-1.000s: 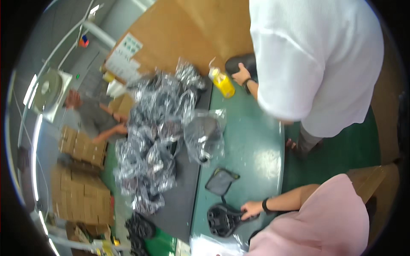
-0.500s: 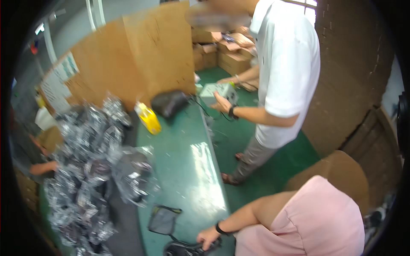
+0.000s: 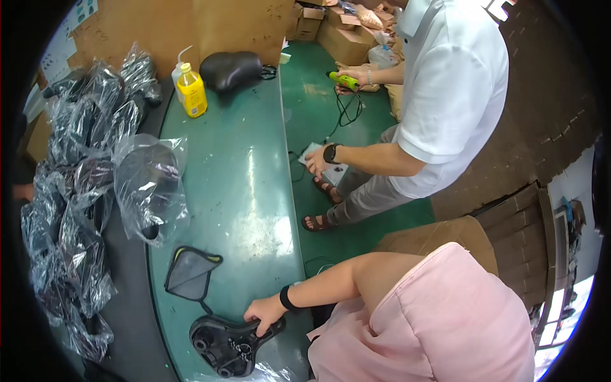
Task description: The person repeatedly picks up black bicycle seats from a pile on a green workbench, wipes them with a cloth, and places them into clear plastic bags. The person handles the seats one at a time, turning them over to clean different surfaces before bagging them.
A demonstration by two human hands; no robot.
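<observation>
My right hand (image 3: 266, 313), with a black band at the wrist, reaches in from the lower right under a pink sleeve. Its fingers and thumb close on the narrow nose of a black bicycle saddle (image 3: 224, 345). The saddle lies underside up on the green tabletop (image 3: 223, 191); round fittings show at its wide end. Beside it rests a grey cloth pouch or cover (image 3: 189, 274) with dark edging, a dark strap running from it toward the saddle. My left hand is out of view.
Plastic-wrapped saddles (image 3: 83, 210) crowd the dark strip at left. A yellow bottle (image 3: 192, 92), a clear spouted bottle (image 3: 177, 79) and a black saddle (image 3: 230, 70) stand farther along. Across the table edge, a person in white (image 3: 452, 95) holds a green corded tool (image 3: 344, 81).
My view has tilted down and shifted, bringing the saddle fully into sight. The other person has lowered the pale box toward the floor and now shows the green tool. My grip stays on the saddle.
</observation>
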